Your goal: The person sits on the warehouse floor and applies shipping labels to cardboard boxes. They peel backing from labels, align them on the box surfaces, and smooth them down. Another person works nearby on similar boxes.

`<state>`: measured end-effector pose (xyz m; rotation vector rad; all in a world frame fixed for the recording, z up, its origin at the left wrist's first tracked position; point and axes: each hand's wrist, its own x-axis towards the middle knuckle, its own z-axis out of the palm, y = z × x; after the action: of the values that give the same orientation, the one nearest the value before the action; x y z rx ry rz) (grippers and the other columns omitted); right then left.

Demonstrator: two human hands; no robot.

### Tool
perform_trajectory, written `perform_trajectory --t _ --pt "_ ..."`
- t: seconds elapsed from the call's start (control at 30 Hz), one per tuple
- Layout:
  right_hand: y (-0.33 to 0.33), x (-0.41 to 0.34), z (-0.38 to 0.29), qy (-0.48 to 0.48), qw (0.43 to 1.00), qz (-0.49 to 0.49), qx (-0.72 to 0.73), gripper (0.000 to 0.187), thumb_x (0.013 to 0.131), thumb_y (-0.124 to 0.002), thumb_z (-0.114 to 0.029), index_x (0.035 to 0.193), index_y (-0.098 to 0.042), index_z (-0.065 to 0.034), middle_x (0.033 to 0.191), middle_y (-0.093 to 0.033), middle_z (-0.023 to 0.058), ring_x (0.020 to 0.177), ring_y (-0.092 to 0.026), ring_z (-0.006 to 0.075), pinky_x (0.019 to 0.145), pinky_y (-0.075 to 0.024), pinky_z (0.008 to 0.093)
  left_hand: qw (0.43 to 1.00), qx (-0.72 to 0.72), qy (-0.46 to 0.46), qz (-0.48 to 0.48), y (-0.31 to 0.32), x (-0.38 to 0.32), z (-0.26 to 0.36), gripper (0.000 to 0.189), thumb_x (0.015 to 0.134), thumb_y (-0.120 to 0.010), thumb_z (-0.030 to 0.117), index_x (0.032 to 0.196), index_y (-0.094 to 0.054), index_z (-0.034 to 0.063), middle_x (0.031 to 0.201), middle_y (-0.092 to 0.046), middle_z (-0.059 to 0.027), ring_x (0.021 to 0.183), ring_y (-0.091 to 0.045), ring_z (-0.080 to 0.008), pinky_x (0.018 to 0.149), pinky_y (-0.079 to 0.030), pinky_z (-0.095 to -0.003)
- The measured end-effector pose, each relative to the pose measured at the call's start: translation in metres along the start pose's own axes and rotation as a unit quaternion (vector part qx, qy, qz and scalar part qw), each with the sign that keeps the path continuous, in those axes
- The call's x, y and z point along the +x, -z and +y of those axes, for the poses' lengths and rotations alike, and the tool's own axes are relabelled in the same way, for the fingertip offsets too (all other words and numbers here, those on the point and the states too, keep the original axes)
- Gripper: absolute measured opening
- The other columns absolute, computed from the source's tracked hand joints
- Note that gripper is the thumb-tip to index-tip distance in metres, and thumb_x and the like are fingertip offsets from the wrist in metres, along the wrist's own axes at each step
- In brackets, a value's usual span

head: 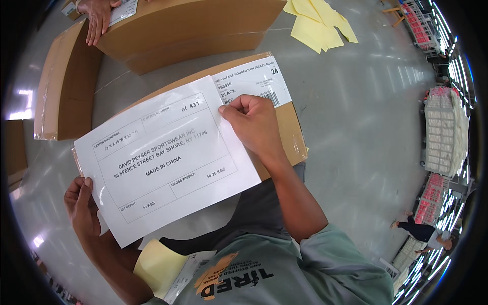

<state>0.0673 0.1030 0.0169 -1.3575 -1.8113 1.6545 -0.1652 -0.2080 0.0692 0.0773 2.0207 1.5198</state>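
A large white printed label sheet (160, 152) is stretched between my two hands, above a cardboard carton (288, 129). My left hand (82, 206) pinches its lower left edge between thumb and fingers. At the upper right edge, my right hand (253, 126) grips the sheet with thumb and bent forefinger. A smaller white label (267, 78) with print and a barcode lies on the carton's far right corner, partly covered by my right hand. The sheet hides most of the carton's top. Yellow backing paper (158, 263) and another printed label (190, 270) rest between my left arm and shirt.
Beyond stands a big carton (183, 42), with another person's hand (98, 19) at a label on it. Another carton (68, 80) stands at left. Yellow paper sheets (320, 23) litter the floor. Loaded wheeled racks (444, 131) line the right side, where a person (423, 232) walks.
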Motion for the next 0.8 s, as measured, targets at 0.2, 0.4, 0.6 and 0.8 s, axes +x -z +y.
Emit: perform_trajectory --t 0.2,0.4,0.6,0.8 --pt "-0.002 0.002 -0.003 -0.009 1.0 0.0 -0.029 0.018 0.086 -0.075 -0.012 0.081 -0.071 0.0048 0.069 -0.069 0.0049 0.061 -0.056 0.007 0.057 -0.0456 0.025 1.0 -0.007 -0.002 0.011 0.002 0.002 -0.002 0.018 0.097 -0.068 0.018 0.092 -0.06 0.003 0.081 -0.067 -0.0039 0.068 -0.065 -0.01 0.062 -0.055 -0.0253" --pt "-0.006 0.005 -0.003 -0.001 1.0 0.011 -0.03 0.022 0.086 -0.074 -0.015 0.077 -0.07 0.0052 0.062 -0.066 0.0115 0.054 -0.059 0.0144 0.055 -0.0481 0.0308 1.0 -0.007 0.012 0.004 0.008 0.005 -0.004 0.018 0.098 -0.068 0.018 0.091 -0.06 0.003 0.081 -0.067 -0.0048 0.068 -0.065 -0.0102 0.062 -0.055 -0.0256" --pt "-0.004 0.005 -0.005 -0.01 0.999 0.014 -0.044 0.022 0.086 -0.073 -0.014 0.076 -0.069 0.0052 0.063 -0.067 0.0129 0.054 -0.061 0.0169 0.056 -0.0494 0.0318 1.0 -0.012 -0.005 0.005 0.001 0.008 -0.003 0.018 0.098 -0.068 0.018 0.091 -0.06 0.0032 0.081 -0.067 -0.0045 0.067 -0.064 -0.0101 0.06 -0.055 -0.0256" --pt "-0.003 0.002 -0.013 -0.021 0.998 0.013 -0.051 0.021 0.085 -0.073 -0.013 0.076 -0.069 0.0055 0.065 -0.068 0.0153 0.056 -0.064 0.0208 0.058 -0.0509 0.0337 1.0 0.002 0.019 -0.006 0.008 0.01 -0.003 0.017 0.099 -0.066 0.018 0.093 -0.061 0.003 0.083 -0.068 -0.0041 0.07 -0.063 -0.0093 0.063 -0.053 -0.0247"
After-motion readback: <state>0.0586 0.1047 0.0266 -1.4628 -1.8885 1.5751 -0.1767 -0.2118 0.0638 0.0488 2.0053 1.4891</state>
